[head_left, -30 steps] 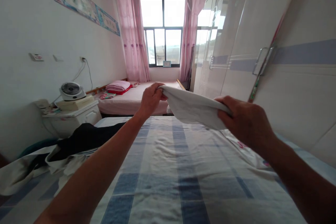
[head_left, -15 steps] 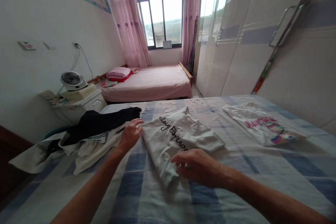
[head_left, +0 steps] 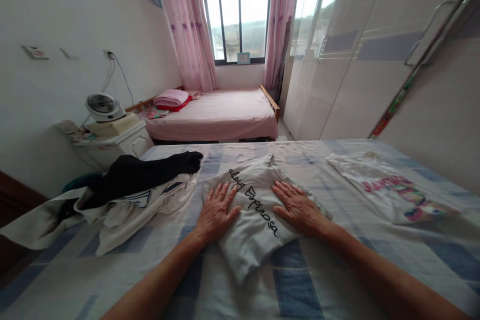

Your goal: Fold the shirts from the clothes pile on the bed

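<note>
A folded white T-shirt with black script lettering [head_left: 255,200] lies on the blue-and-white checked bedsheet [head_left: 337,260] in front of me. My left hand [head_left: 216,211] rests flat on its left half, fingers spread. My right hand [head_left: 298,207] lies flat on its right half, palm down. Neither hand grips anything.
A pile of black and white clothes [head_left: 123,185] lies on the bed to the left. Another white T-shirt with a colourful print [head_left: 390,187] lies spread at the right. Beyond are a white nightstand with a small fan [head_left: 103,107], a pink bed [head_left: 221,115], and wardrobe doors [head_left: 375,50].
A second ago both hands held the white shirt up in the air. It was then laid down on the bed, and now both palms press flat on it.
</note>
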`<state>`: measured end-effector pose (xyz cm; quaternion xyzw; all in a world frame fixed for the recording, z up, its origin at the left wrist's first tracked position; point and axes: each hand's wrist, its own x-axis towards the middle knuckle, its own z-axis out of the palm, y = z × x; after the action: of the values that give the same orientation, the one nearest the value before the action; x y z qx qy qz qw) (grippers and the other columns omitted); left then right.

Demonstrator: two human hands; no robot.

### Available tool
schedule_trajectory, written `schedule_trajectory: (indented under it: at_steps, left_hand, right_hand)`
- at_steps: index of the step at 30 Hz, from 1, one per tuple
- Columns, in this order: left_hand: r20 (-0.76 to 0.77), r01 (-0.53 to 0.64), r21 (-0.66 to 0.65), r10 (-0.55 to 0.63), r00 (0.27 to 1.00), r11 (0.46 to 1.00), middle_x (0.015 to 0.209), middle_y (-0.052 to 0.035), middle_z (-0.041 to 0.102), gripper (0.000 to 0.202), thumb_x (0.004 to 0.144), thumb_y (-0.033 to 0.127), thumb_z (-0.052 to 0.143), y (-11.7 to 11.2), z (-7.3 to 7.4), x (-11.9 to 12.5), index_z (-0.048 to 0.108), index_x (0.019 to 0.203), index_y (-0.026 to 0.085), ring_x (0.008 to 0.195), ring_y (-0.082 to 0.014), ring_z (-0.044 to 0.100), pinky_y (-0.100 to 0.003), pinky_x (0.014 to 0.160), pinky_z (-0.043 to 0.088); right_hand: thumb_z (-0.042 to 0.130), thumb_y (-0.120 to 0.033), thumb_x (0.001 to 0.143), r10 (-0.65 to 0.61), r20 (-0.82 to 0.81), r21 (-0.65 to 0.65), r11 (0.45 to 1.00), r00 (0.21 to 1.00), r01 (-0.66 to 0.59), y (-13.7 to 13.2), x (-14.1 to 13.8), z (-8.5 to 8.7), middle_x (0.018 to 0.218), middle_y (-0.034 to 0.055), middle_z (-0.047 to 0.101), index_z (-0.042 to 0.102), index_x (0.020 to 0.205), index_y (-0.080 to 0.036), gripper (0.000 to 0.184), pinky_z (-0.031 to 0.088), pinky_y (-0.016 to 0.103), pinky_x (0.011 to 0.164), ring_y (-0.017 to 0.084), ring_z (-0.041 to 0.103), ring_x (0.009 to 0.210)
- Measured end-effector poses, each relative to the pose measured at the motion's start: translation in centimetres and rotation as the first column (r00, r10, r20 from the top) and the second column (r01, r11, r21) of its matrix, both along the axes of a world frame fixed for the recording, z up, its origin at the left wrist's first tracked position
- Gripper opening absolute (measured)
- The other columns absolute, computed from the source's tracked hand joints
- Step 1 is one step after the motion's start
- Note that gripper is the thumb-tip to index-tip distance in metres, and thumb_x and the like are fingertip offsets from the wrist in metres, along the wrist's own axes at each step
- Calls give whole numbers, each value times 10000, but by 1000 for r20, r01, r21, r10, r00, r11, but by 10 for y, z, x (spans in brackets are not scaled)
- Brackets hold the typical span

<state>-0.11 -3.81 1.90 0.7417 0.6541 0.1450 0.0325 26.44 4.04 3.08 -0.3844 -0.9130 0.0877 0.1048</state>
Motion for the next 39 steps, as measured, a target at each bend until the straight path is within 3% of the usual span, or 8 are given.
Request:
schedule_trajectory:
  at_steps: [5,8,12,17,22,28,33,39]
  left_hand:
    - [26,-31,69,29,999,997,1371,-97,497,399,921,356,393,21,28,-13,558,1249,198,1288,-218,422,-383,1064,341]
    - [-1,-138,174,140,990,975,1360,-157,492,425,911,385,421,51,42,-18,562,1223,133,1294,-257,404,-414,1065,319]
    - [13,-201,39,201,980,979,1196,-175,609,542,846,482,513,82,41,-17,539,1241,111,1147,-280,532,-397,965,399]
    - [84,-193,9,192,978,981,1037,-109,673,359,802,326,565,85,36,-9,629,1118,168,1030,-261,575,-348,875,434]
    - [202,108,-29,-100,974,994,919,-48,665,230,778,171,522,75,58,-1,696,924,206,908,-187,597,-275,836,438]
    - [396,593,-105,-513,761,798,1106,-23,617,284,711,31,523,58,84,13,686,865,204,975,-153,588,-237,892,427]
    - [445,705,-168,-586,678,689,1185,8,611,354,676,-34,496,45,89,23,660,864,217,1075,-155,574,-231,936,419]
    - [474,739,-187,-599,645,647,1147,8,640,374,669,-47,504,41,91,24,640,896,217,1096,-147,561,-227,985,387]
  right_hand:
    - [370,-385,914,-96,-186,-60,994,978,86,34,3,17,1248,107,598,610,1180,-192,407,413,394,981,216,562,1136]
    - [415,-373,886,-211,-299,-22,977,931,214,67,-9,27,1249,136,585,565,1223,-144,434,398,394,997,235,534,1167]
    - [481,-426,841,-279,-364,-134,960,888,247,104,-30,17,1349,170,500,479,1316,-118,567,335,410,1056,250,450,1261]
    - [530,-510,794,-346,-420,-297,926,839,233,122,-38,-3,1400,154,451,412,1382,-172,688,313,438,1066,268,413,1291]
    - [548,-585,772,-373,-485,-491,865,791,106,127,-28,-1,1440,178,388,279,1455,-178,839,316,424,1062,267,393,1305]
    - [594,-562,760,-211,-553,-548,821,806,-161,119,-16,20,1455,125,383,285,1455,-215,836,314,411,1072,251,370,1321]
    - [445,-584,848,-193,-571,-564,798,798,-211,108,-21,41,1276,97,587,506,1327,-220,605,377,429,1019,249,522,1178]
    - [420,-595,854,-210,-530,-685,678,822,-268,104,-23,47,1069,116,683,634,1162,-142,588,451,399,921,226,632,968]
